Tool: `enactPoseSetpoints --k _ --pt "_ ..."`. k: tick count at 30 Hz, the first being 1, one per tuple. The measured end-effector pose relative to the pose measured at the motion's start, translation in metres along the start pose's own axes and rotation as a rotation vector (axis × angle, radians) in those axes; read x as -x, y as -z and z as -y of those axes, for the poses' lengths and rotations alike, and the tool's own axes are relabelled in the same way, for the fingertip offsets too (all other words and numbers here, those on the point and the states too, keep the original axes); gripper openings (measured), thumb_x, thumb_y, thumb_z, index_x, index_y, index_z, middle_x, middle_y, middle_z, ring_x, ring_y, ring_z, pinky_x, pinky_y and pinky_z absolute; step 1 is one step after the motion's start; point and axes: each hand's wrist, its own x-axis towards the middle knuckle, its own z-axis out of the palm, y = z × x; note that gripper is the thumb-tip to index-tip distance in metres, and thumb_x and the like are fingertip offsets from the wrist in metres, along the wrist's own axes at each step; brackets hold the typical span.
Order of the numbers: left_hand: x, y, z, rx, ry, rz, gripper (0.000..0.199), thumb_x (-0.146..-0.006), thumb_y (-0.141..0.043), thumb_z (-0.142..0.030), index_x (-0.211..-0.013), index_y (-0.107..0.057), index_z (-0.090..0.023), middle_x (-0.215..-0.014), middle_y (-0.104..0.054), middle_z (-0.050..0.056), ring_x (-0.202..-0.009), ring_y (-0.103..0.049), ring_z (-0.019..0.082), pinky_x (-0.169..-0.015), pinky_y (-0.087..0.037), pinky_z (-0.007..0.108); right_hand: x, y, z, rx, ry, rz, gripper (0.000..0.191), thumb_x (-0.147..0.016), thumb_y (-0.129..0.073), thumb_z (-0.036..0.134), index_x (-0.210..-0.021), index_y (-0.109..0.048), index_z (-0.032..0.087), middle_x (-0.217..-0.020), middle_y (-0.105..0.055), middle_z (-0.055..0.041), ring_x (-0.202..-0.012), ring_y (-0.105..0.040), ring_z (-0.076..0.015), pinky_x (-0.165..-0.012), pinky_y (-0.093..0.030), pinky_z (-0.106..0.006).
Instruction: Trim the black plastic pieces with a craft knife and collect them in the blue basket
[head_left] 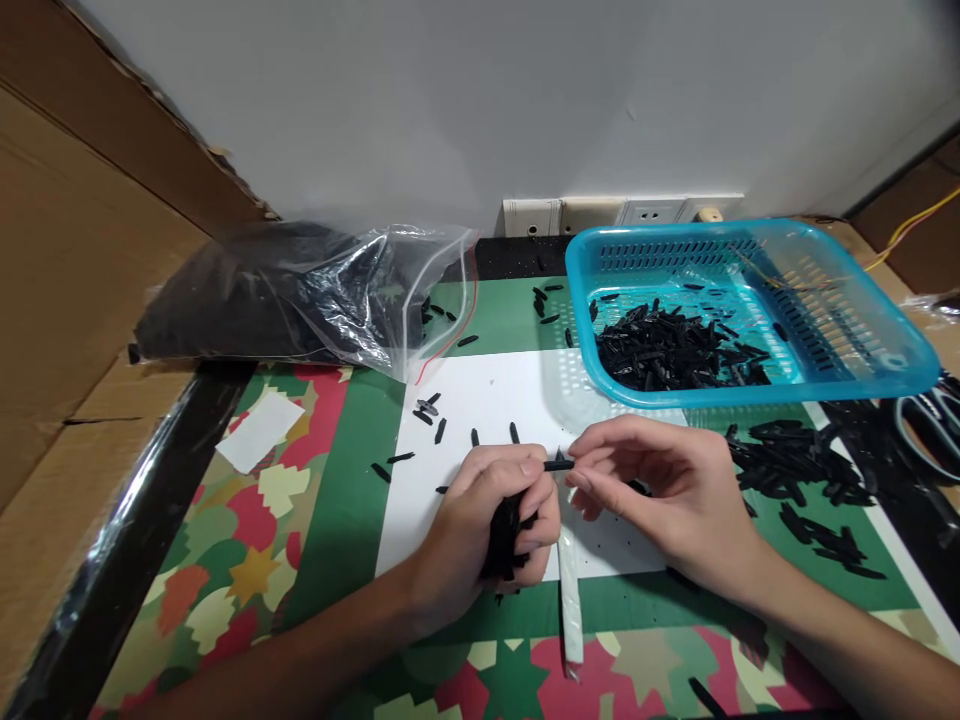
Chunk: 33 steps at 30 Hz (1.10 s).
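Observation:
My left hand (499, 515) is closed around a bunch of small black pieces (506, 540). Between its thumb and forefinger one black piece (557, 465) sticks out to the right. The thumb and forefinger of my right hand (652, 475) are at the other end of that piece, pinching it. A narrow white-wrapped tool (570, 600) with a pointed tip lies on the white sheet (420, 500) below and between the hands. Loose black pieces (440, 431) lie on the sheet, left of and beyond my left hand.
A blue basket (757, 395) with many black pieces stands back right, near a pile of black pieces (795, 460). Scissors (930, 430) lie at the right edge. A clear bag of black material (300, 290) lies back left, beside cardboard (97, 240).

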Motion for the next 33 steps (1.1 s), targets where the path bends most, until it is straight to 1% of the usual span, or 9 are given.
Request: enactPoseSetpoints --k 4,12,17,21,25,29,33 --pt "0.0 0.0002 -0.0006 0.008 0.003 0.011 0.036 -0.098 -0.053 -0.037 -0.067 -0.045 -0.021 -0.051 -0.041 -0.007 -0.033 -0.035 0.006 -0.033 -0.021 0.014 -0.0004 -0.0013 0.0013 -0.003 -0.023 0.018 0.008 -0.094 -0.082 0.027 -0.095 -0.079 0.02 -0.076 -0.078 -0.0014 -0.06 -0.073 -0.0134 -0.061 -0.062 -0.024" --pt "0.0001 0.0032 -0.0004 0.025 -0.006 0.056 0.033 -0.098 -0.053 -0.034 -0.069 -0.045 -0.021 -0.052 -0.042 -0.007 -0.034 -0.036 0.006 -0.033 -0.024 0.014 -0.002 -0.0004 0.0025 -0.021 -0.069 0.038 0.007 -0.095 -0.081 0.027 -0.097 -0.079 0.021 -0.075 -0.076 -0.0001 -0.06 -0.07 -0.0121 -0.06 -0.059 -0.022" --pt "0.0001 0.0036 -0.0003 0.033 -0.005 0.064 0.032 -0.098 -0.053 -0.033 -0.069 -0.046 -0.021 -0.053 -0.042 -0.007 -0.034 -0.036 0.006 -0.033 -0.022 0.014 -0.0008 -0.0006 0.0026 -0.052 -0.085 0.055 0.009 -0.095 -0.08 0.029 -0.096 -0.079 0.02 -0.072 -0.074 -0.0003 -0.058 -0.069 -0.0126 -0.059 -0.058 -0.023" --pt "0.0004 0.0028 -0.0006 0.029 -0.002 0.049 0.031 -0.097 -0.055 -0.034 -0.07 -0.046 -0.021 -0.052 -0.042 -0.007 -0.034 -0.036 0.006 -0.033 -0.021 0.015 -0.0014 -0.0003 0.0029 -0.026 -0.069 0.043 0.011 -0.095 -0.081 0.03 -0.094 -0.079 0.02 -0.072 -0.075 -0.0012 -0.057 -0.069 -0.0133 -0.056 -0.058 -0.024" --pt "0.0003 0.0022 -0.0007 0.025 -0.007 0.055 0.031 -0.095 -0.058 -0.037 -0.07 -0.046 -0.021 -0.052 -0.042 -0.008 -0.034 -0.036 0.007 -0.032 -0.02 0.015 -0.0031 0.0002 0.0031 0.021 -0.02 0.028 0.008 -0.094 -0.081 0.027 -0.093 -0.08 0.019 -0.073 -0.075 -0.0007 -0.056 -0.068 -0.0116 -0.055 -0.056 -0.021" --pt "0.0002 0.0022 0.0 0.016 -0.012 0.05 0.032 -0.096 -0.056 -0.036 -0.069 -0.046 -0.021 -0.052 -0.042 -0.008 -0.034 -0.036 0.007 -0.032 -0.02 0.015 -0.0036 0.0006 0.0032 0.033 -0.013 0.036 0.004 -0.095 -0.08 0.024 -0.094 -0.079 0.02 -0.073 -0.075 0.0011 -0.058 -0.068 -0.0092 -0.058 -0.056 -0.018" --pt "0.0004 0.0015 0.0 0.011 -0.01 0.036 0.034 -0.097 -0.054 -0.037 -0.068 -0.045 -0.021 -0.052 -0.041 -0.008 -0.034 -0.035 0.007 -0.032 -0.018 0.016 -0.0021 0.0 0.0029 0.062 -0.005 0.044 0.001 -0.096 -0.078 0.023 -0.097 -0.078 0.022 -0.074 -0.075 0.003 -0.059 -0.069 -0.0079 -0.058 -0.056 -0.015"
